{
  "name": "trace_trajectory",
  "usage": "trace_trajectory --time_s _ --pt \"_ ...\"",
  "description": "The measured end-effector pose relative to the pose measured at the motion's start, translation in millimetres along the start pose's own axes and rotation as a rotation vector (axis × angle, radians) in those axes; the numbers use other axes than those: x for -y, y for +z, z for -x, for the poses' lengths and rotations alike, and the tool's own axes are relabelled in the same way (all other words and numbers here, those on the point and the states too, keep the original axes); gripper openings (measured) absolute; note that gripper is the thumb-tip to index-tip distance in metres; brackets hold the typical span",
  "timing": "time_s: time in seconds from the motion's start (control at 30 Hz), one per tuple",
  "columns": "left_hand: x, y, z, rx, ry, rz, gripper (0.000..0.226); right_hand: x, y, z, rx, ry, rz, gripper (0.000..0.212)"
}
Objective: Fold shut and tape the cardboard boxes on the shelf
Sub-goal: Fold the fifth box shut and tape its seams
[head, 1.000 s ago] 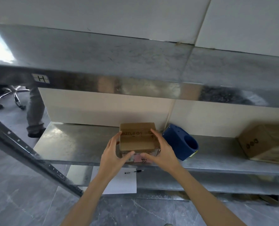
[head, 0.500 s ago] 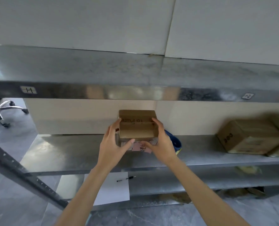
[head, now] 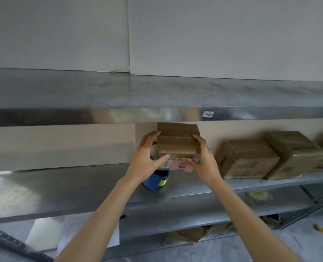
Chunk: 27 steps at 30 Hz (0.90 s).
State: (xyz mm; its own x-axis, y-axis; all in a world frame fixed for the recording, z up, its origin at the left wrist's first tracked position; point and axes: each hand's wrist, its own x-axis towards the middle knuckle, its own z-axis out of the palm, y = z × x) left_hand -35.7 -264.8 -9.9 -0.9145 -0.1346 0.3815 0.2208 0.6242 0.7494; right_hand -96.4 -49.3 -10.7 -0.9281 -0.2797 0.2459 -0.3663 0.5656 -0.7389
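Now, our left hand (head: 147, 160) and right hand (head: 204, 163) both clamp the small box (head: 177, 147) above the shelf (head: 71, 188); we should keep its flaps pinned flat.

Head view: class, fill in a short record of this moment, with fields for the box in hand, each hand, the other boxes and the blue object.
Held box: small cardboard box, top flaps folded down, pink label on its near side
Left hand: grips the box's left side
Right hand: grips its right side
Height: box appears lifted off the middle shelf
Other boxes: first closed box, second closed box right of it, both on the shelf
Blue object: on the shelf, below the held box
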Motion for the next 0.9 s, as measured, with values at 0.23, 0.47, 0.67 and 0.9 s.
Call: trace_trajectory --time_s 0.23,0.47,0.67,0.9 --pt "-20 70 -8 0.04 -0.062 -0.123 0.068 -78 -52 -8 0.08 0.043 0.038 0.083" --pt "-20 88 3 -0.041 -0.14 -0.43 0.065 -130 -62 -18 0.175 0.105 0.011 0.081" --pt "-13 96 6 -0.003 -0.173 -0.515 0.066 -153 -50 -23 0.196 0.135 -0.086 0.081" --pt "-13 110 3 0.033 -0.221 -0.53 0.067 -169 -47 -27 0.247 0.107 -0.081 0.076"
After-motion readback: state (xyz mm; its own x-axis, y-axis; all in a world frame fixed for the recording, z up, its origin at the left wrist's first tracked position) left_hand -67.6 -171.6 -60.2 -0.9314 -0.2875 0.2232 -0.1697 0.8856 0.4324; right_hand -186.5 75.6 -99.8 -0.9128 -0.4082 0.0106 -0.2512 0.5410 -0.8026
